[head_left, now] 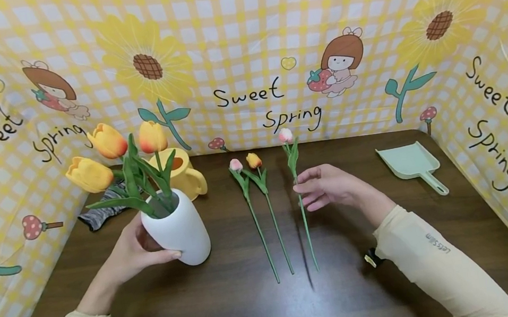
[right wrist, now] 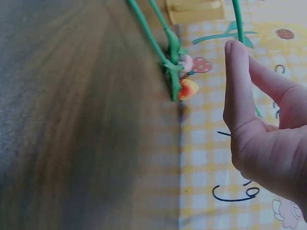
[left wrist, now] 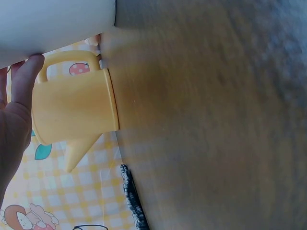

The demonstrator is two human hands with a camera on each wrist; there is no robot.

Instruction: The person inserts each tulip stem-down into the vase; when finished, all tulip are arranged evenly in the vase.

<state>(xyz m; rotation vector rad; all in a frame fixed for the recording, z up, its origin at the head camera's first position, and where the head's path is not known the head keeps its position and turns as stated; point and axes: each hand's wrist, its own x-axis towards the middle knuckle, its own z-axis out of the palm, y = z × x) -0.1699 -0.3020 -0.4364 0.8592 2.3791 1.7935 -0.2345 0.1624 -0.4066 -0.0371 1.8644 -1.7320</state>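
My left hand grips a white vase by its side, thumb across the front. The vase leans a little to the left, its base low at the tabletop. Three yellow-orange tulips with broad green leaves stand in it. Between thumb and fingertips, my right hand pinches the green stem of a pink-and-white tulip, bloom pointing to the back; the stem also shows in the right wrist view. To its left, a pink tulip and an orange-yellow tulip lie side by side on the table.
A yellow watering can stands behind the vase, with a dark grey mottled cloth item left of it. On the right lies a pale green dustpan. Yellow checked fabric walls the dark wooden table at back and sides.
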